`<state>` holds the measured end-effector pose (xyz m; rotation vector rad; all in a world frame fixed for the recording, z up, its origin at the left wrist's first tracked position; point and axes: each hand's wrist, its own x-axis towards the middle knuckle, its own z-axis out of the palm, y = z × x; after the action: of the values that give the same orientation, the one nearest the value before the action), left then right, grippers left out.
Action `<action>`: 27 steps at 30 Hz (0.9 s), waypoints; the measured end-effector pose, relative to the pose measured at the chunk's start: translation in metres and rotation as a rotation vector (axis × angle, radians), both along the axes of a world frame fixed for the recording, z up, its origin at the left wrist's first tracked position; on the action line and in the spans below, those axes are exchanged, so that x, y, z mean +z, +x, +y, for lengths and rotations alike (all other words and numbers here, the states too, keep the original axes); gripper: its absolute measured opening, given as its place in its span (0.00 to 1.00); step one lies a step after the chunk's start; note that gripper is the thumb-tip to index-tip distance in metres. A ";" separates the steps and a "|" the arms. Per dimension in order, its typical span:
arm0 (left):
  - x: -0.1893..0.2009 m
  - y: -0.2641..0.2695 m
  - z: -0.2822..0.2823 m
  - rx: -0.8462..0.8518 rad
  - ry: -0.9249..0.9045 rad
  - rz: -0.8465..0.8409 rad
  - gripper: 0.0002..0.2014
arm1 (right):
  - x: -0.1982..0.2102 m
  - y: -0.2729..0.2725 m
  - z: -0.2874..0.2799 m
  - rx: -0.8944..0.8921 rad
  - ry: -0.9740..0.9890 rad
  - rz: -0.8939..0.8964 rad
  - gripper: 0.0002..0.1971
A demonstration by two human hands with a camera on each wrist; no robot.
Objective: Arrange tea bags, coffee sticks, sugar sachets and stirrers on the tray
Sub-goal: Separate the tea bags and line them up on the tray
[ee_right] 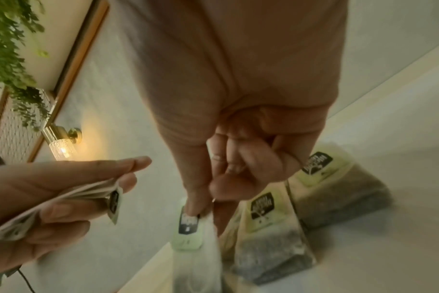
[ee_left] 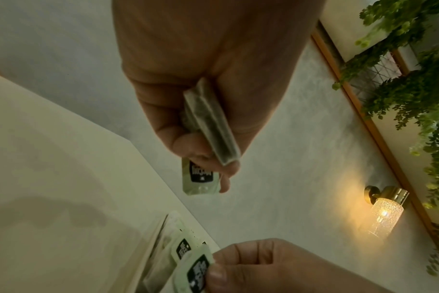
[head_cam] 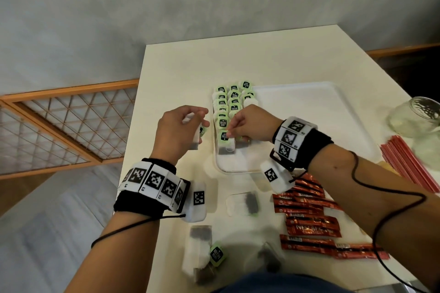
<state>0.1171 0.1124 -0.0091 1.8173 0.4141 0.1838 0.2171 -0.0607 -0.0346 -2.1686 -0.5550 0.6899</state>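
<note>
A white tray lies on the table, with rows of green-tagged tea bags filling its left end. My right hand pinches the green tag of the nearest tea bag, which lies at the front of a row on the tray. My left hand hovers just left of the tray and grips a small stack of tea bags, one tag dangling below the fingers. Red coffee sticks lie under my right forearm. Red stirrers lie at the right.
Loose tea bags lie on the table near me, one in front of the tray and more at the front edge. A glass jar stands at the right. The table's left edge runs close beside my left hand.
</note>
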 end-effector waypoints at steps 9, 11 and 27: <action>-0.006 0.000 -0.001 -0.037 -0.066 -0.006 0.11 | -0.008 0.007 0.007 -0.120 -0.022 -0.151 0.07; -0.006 -0.001 -0.003 -0.067 -0.083 -0.029 0.12 | -0.009 0.007 0.004 -0.146 0.001 -0.140 0.12; -0.017 0.000 -0.053 -0.246 -0.091 -0.276 0.18 | 0.011 -0.051 -0.026 -0.218 0.507 0.232 0.09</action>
<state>0.1170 0.0596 -0.0261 1.7064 0.0040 0.2369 0.1657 -0.0868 -0.0238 -1.6206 -0.3198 0.5938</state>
